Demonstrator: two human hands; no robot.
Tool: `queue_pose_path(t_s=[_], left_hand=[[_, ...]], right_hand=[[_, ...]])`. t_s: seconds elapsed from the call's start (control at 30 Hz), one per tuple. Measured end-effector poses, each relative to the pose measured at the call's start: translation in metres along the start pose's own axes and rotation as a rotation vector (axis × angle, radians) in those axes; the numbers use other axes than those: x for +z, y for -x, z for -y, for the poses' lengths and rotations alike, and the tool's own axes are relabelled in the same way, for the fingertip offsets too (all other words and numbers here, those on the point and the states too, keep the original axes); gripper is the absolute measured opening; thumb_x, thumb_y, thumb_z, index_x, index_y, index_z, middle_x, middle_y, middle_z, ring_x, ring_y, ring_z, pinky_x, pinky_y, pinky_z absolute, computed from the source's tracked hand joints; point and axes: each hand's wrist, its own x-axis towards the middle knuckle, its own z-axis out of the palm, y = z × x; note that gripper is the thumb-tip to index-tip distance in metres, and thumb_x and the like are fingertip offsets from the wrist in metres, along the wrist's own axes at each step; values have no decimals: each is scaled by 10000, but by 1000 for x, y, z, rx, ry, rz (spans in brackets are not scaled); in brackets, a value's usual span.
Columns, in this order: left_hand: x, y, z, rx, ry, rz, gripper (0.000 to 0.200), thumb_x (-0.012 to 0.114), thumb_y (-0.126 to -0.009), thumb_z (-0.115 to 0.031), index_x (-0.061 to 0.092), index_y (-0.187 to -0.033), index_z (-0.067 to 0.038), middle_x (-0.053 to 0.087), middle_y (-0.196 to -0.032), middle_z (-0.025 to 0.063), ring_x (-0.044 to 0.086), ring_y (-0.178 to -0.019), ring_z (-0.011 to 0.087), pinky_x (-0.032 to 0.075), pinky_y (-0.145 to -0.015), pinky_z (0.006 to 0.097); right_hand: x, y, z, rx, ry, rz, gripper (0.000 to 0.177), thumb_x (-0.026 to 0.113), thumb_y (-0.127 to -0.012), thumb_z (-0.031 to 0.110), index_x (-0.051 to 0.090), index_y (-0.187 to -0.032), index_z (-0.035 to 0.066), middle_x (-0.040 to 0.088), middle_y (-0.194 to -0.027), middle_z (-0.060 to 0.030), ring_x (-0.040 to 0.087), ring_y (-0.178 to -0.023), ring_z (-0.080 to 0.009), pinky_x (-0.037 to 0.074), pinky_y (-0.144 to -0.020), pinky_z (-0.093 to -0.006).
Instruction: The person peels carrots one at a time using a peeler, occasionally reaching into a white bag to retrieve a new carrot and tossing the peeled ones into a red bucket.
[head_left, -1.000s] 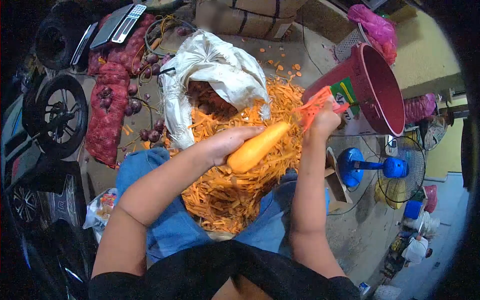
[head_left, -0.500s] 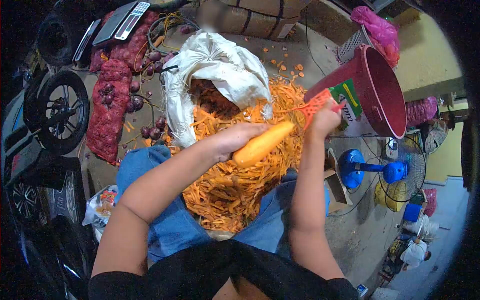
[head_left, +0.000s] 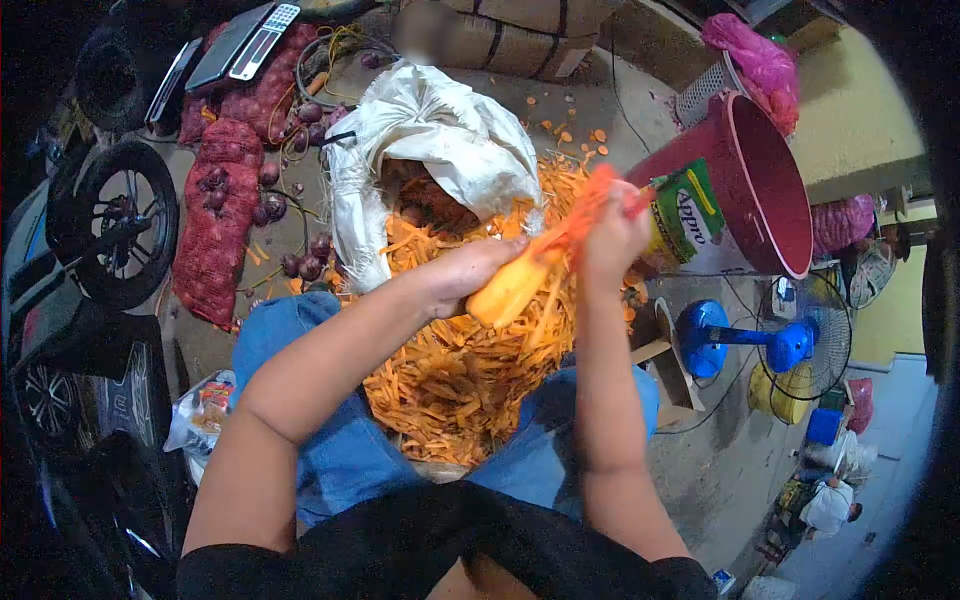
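A thick peeled carrot [head_left: 507, 290] is gripped by my left hand [head_left: 470, 274], its blunt end towards me. My right hand [head_left: 617, 240] is closed round a red-orange peeler [head_left: 592, 200], blurred by motion, which lies against the carrot's far part. A strip of peel seems to hang below the blade. Beneath both hands, between my knees, spreads a large heap of orange peelings [head_left: 450, 385]. An open white woven sack [head_left: 440, 110] lies at the heap's far side, its dark mouth facing me.
A maroon bucket [head_left: 735, 170] lies tipped at the right, near a blue fan [head_left: 705, 335]. Red net bags of onions [head_left: 218, 240] and loose onions lie left, beside a motorbike wheel [head_left: 130, 220]. Carrot slices [head_left: 599, 135] dot the floor. A person [head_left: 830, 505] is far right.
My right hand has moved left and slightly down with the peeler, from beyond the carrot's far end onto it. The left hand still holds the carrot, nearly in place.
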Motion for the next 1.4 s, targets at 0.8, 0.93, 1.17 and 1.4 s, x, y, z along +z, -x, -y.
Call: queue_pose_path(t_s=[0.8,0.93,1.17,1.4], left_hand=[[0,6,2,-5,-64,65,365,319,-845,-268,354,-1143,-60,450,-1073,57,461,-944,122,400,-775,252],[-18,-15,7,41,175,20,371,319,-843,-271,321,-1160,-77,433,-1099,69,481,-928,139,408,-782,280],[4,0,3,174,3,-3,303,291,-851,-247,367,-1082,-65,458,-997,46,477,-872,115,406,-741,246],[4,7,1,113,-114,92,336,330,-842,-286,383,-1090,-65,461,-1022,41,459,-920,103,371,-796,243]], right_hand=[[-31,-35,-9,256,-205,-230,141,471,-785,141,503,-754,7,487,-657,-7,447,-590,-86,365,-522,-230],[-4,17,57,155,-245,93,140,446,-801,134,491,-779,3,461,-647,1,416,-584,-73,349,-548,-208],[7,22,33,-128,-39,57,184,469,-789,175,475,-754,-6,469,-633,-42,427,-583,-104,362,-541,-240],[-29,-31,-4,329,-98,-216,157,445,-800,159,493,-758,16,450,-597,8,406,-549,-63,351,-509,-219]])
